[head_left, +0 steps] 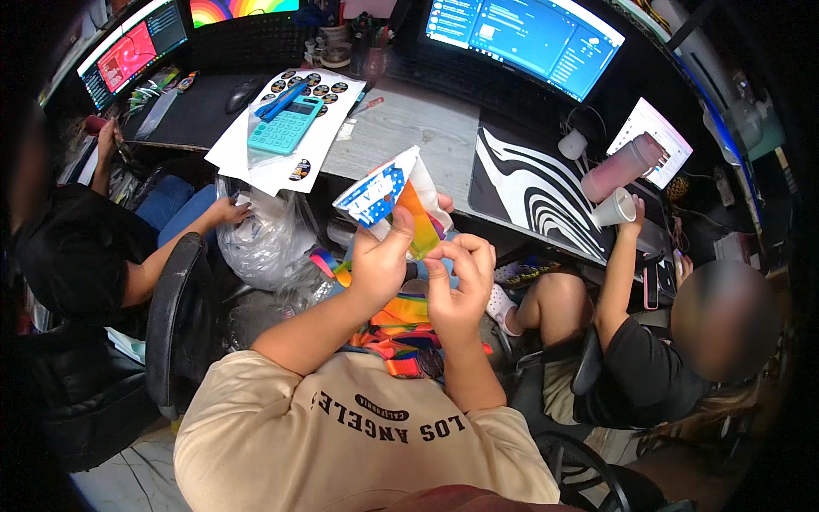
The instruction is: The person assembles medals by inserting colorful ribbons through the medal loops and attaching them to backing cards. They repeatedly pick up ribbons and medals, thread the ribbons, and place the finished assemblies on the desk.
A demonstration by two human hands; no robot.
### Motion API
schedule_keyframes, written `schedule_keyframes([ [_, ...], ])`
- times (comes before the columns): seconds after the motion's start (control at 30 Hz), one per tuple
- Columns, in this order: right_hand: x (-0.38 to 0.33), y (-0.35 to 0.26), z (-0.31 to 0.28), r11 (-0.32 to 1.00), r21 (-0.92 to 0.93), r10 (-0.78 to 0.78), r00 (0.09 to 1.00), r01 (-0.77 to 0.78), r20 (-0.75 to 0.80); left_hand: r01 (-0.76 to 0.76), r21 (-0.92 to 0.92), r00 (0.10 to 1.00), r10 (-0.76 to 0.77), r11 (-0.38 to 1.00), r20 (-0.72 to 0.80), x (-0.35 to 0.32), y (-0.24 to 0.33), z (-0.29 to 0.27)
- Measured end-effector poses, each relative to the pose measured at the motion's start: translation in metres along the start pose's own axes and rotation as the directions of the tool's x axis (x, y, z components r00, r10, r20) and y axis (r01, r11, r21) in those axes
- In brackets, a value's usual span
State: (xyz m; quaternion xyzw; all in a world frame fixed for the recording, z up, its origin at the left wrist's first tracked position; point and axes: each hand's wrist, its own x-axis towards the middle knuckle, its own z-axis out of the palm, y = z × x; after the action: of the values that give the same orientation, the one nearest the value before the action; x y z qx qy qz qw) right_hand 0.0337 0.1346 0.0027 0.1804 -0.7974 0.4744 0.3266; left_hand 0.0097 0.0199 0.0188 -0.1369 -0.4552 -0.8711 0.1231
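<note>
My left hand (381,263) grips a small packet (368,201) with a blue-and-white printed top, its thumb pressed along the near side. A rainbow-coloured strap (420,224) shows at the packet's right part, running from orange to yellow-green. My right hand (461,286) is closed in a pinch at the strap's lower end. Whether the strap is inside the clear plastic or partly out, I cannot tell. Several rainbow straps (399,317) lie in a heap on my lap, below my wrists.
A turquoise calculator (286,128) and blue pen-like item rest on sheets with round stickers (299,169). Left, a co-worker's hand (229,211) touches a clear plastic bag (266,243). Right, another person holds a white cup (614,207) beside a pink tumbler (623,166) and striped mat (533,183).
</note>
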Motion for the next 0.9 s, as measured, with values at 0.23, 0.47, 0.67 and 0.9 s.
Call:
schedule_keyframes([
  [0.23,-0.007,0.008,0.001,0.909,-0.078,-0.403,0.911,0.41,0.084,0.439,-0.491,0.875,-0.483,0.753,0.041,0.024,0.003,-0.025],
  [0.47,-0.01,0.014,0.008,0.939,0.282,-0.206,0.979,0.196,0.005,0.396,-0.604,0.906,-0.4,0.692,0.136,0.031,0.001,-0.03],
  [0.67,-0.016,0.011,0.021,0.552,0.801,0.346,0.938,-0.232,0.033,0.335,-0.526,0.933,-0.353,0.782,0.068,0.021,-0.007,-0.018],
  [0.9,-0.004,0.012,0.014,0.389,0.852,0.517,0.849,-0.35,0.112,0.262,-0.403,0.961,-0.274,0.877,0.029,0.015,-0.003,-0.011],
])
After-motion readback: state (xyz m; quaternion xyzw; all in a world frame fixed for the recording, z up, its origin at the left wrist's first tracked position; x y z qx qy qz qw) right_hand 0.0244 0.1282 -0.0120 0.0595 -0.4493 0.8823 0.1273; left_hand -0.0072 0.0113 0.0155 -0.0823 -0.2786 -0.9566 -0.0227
